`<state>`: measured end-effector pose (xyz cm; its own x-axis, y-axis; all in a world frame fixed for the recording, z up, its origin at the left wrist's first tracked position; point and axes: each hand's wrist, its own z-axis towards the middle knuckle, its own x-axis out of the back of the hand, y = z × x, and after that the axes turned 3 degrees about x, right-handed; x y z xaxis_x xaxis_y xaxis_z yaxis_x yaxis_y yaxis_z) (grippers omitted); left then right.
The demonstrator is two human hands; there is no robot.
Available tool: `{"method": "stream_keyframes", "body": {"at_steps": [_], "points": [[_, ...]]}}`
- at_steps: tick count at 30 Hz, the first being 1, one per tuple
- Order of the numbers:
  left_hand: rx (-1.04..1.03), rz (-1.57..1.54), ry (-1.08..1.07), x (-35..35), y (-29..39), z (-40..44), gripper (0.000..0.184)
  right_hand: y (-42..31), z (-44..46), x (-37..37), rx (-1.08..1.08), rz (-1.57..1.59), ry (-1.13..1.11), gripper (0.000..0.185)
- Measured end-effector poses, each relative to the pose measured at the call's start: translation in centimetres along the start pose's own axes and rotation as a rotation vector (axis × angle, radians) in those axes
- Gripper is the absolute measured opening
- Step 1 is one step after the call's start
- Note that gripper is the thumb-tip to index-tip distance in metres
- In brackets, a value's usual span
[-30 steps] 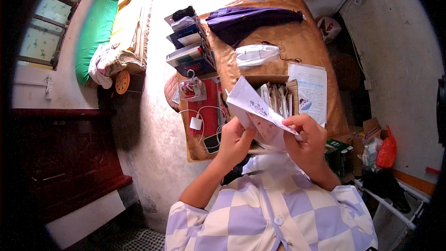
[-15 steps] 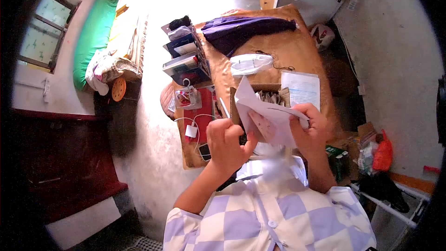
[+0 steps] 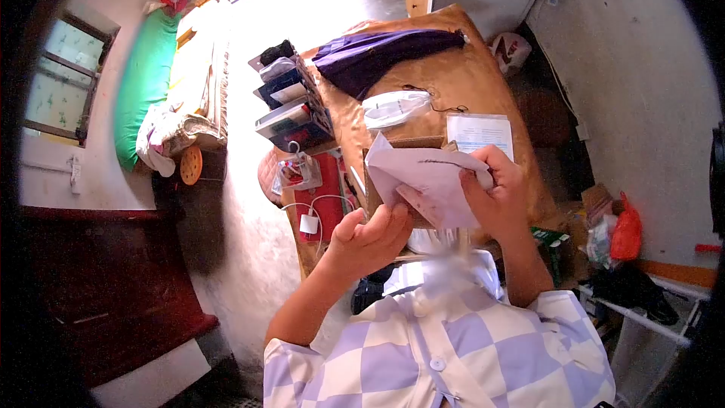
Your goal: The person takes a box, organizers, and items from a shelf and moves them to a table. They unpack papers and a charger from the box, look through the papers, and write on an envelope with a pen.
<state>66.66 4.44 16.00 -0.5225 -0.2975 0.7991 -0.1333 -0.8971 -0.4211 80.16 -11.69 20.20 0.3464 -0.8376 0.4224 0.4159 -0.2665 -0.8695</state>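
Observation:
A folded white sheet of paper [image 3: 434,170] with a dark scribbled line and faint pinkish marks is held up in front of my chest. My right hand [image 3: 495,193] pinches its right side, thumb on the near face. At the lower left edge, the curled fingers of my left hand [image 3: 370,236] meet the sheet; part of that grip is hidden. Behind the paper stands a brown cardboard box [image 3: 421,142], its inside mostly covered. Just left of the box lies a thin white stick-like item [image 3: 356,176].
The table has a tan cover [image 3: 483,68]. On it are dark purple cloth [image 3: 377,57], a white wrapped bundle [image 3: 396,108], a printed sheet [image 3: 479,134], a book rack [image 3: 291,106] and a white charger [image 3: 308,224]. A red bag [image 3: 627,230] sits at the right.
The paper has turned flatter toward me, covering more of the box. My left hand has shifted its fingers along the lower left edge. The whole view has swung slightly.

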Motion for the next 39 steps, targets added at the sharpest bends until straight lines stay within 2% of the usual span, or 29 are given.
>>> {"method": "stream_keyframes", "body": {"at_steps": [2,4,8,11,14,17,20,24,27,30,33,34,37,39], "points": [[-0.014,0.05,-0.017,-0.2,0.7,0.0,0.021,-0.5,0.0,-0.1,0.004,-0.063,0.018,0.004],[0.05,-0.048,0.008,0.4,0.7,1.0,0.018,-0.7,-0.1,-0.2,-0.001,-0.064,0.022,0.004],[0.202,-0.268,-0.154,2.0,0.6,2.9,0.017,-0.4,-0.6,-0.4,0.06,-0.082,0.05,0.005],[0.233,-0.288,-0.106,2.0,0.6,3.3,0.018,-0.6,-0.9,-0.4,0.104,-0.056,0.046,0.007],[0.273,-0.253,-0.148,2.6,0.8,4.2,0.017,-0.8,-1.3,-0.2,0.173,-0.083,0.035,0.009],[0.261,-0.225,-0.215,3.2,1.4,4.5,0.013,-0.5,-1.4,-0.1,0.221,-0.102,0.035,0.009],[0.129,-0.196,-0.05,2.7,1.8,4.5,0.011,0.3,-1.3,-0.5,0.162,-0.024,0.117,0.006],[0.109,-0.324,-0.192,2.4,2.2,3.9,0.012,0.2,-1.2,-0.5,0.154,0.02,0.025,0.006],[0.146,-0.32,-0.232,1.9,2.3,3.7,0.021,-0.1,-1.2,-0.2,0.158,-0.008,-0.055,0.008],[0.141,-0.308,-0.237,1.8,2.4,3.7,0.02,-0.1,-1.3,-0.1,0.153,-0.005,-0.067,0.008],[0.155,-0.232,-0.173,1.9,2.2,3.2,0.019,-0.3,-1.4,0.1,0.18,-0.03,-0.045,0.009],[0.173,-0.278,0.027,1.6,1.7,3.0,0.012,-0.6,-1.5,0.4,0.164,-0.017,-0.045,0.009],[0.152,-0.352,0.161,1.3,1.2,1.3,0.012,-1.1,-1.8,1.0,0.125,0.031,-0.043,0.01],[0.124,-0.29,0.229,1.5,1.0,0.8,0.014,-1.2,-1.9,0.9,0.094,0.094,-0.035,0.011]]}}
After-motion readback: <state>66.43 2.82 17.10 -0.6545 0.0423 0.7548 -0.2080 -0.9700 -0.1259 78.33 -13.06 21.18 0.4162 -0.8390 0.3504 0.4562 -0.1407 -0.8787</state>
